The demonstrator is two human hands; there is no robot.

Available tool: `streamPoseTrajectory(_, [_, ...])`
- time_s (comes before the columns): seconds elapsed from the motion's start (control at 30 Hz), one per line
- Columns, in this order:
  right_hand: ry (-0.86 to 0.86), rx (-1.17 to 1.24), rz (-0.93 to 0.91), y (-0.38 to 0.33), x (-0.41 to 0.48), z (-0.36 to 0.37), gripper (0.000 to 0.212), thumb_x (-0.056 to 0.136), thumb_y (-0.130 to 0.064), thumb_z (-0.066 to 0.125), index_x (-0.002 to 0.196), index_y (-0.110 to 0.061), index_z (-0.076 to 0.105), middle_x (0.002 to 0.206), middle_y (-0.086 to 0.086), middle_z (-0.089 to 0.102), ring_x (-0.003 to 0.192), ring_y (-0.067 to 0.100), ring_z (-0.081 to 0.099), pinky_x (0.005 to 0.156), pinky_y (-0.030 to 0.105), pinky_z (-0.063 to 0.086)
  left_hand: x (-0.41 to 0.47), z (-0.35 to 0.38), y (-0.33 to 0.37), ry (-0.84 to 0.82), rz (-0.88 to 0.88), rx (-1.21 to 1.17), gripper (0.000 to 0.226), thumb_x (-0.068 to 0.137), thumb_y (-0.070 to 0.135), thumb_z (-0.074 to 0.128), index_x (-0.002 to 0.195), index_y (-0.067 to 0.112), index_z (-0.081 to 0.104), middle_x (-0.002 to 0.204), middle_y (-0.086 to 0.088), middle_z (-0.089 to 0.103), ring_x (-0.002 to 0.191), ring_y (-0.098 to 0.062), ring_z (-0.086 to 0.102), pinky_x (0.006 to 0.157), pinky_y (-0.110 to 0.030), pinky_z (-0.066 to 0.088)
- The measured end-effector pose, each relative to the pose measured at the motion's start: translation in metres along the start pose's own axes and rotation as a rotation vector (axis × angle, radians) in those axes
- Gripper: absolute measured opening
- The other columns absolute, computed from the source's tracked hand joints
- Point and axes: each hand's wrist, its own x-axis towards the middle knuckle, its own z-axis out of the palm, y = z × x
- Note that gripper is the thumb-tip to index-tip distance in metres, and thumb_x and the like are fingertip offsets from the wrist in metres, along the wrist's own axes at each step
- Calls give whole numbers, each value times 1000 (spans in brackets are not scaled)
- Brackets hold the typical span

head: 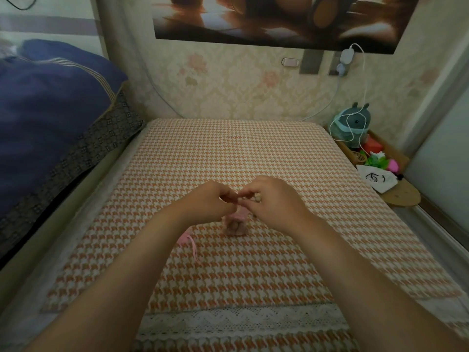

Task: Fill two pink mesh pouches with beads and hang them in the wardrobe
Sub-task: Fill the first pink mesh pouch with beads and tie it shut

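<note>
A pink mesh pouch [235, 224] hangs just above the orange houndstooth cloth [228, 153], its bottom bulging with brownish beads. My left hand [208, 199] and my right hand [275, 200] meet over it, fingertips pinched on the pouch's top. A pale bead [257, 198] shows between my right fingers. A second pink pouch with a ribbon [189, 240] lies flat on the cloth, partly hidden under my left forearm.
A navy quilt [50, 102] is piled on the left. At the right, a small wooden shelf [396, 189] holds a grey plush toy [352, 123], a white drawstring bag [378, 179] and bright small items. A white charger cable [365, 80] hangs from the wall.
</note>
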Motion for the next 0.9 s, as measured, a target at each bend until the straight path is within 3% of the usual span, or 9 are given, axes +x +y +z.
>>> streamPoseTrajectory(0.17, [-12,-38,-8,2,1,0,18,95,-38,63,107,-41,76,107,-14,64,98,7,60,78,34,53,1,-4,-3,-10,-11,-20,20,90,20,65,108,22,74,94,12,72,81,-4,68,70,-22,58])
streamPoseTrajectory(0.3, [-84,-66,-30,3,-1,2,23,96,-29,56,106,-39,75,114,-16,61,100,8,60,74,29,48,3,-4,-5,-18,-9,-18,22,89,19,64,108,22,75,97,12,72,84,-5,69,74,-27,61])
streamPoseTrajectory(0.43, [-182,-155,-58,5,-3,7,26,96,-38,55,113,-37,74,116,-12,61,102,13,61,79,35,54,0,-5,-5,-45,-10,-79,29,87,14,65,116,18,69,103,7,71,84,-6,67,70,-24,59])
streamPoseTrajectory(0.53, [-179,-177,-40,5,-1,10,24,97,-40,54,104,-33,76,108,-10,65,98,17,64,77,40,56,-3,-1,-7,-103,-17,-183,53,80,19,77,128,25,54,113,5,66,94,-12,67,76,-26,58])
streamPoseTrajectory(0.63, [-141,-167,-48,3,-1,9,21,95,-31,58,99,-33,78,104,-10,68,94,16,64,75,39,55,-3,8,-12,-158,-9,-64,78,66,31,88,132,31,46,113,11,64,98,-8,66,88,-30,56])
streamPoseTrajectory(0.73, [-132,-182,-50,2,-3,8,23,95,-30,58,106,-36,77,106,-10,66,94,15,62,76,35,52,0,16,-12,-136,19,63,67,63,35,84,123,28,55,104,12,67,94,-11,66,88,-35,55])
streamPoseTrajectory(0.9, [-224,-177,-20,2,-4,17,28,97,-27,53,110,-33,77,110,-2,62,103,24,62,81,40,54,3,21,-12,-83,70,134,42,71,32,83,108,26,64,100,8,68,91,-14,64,79,-28,52])
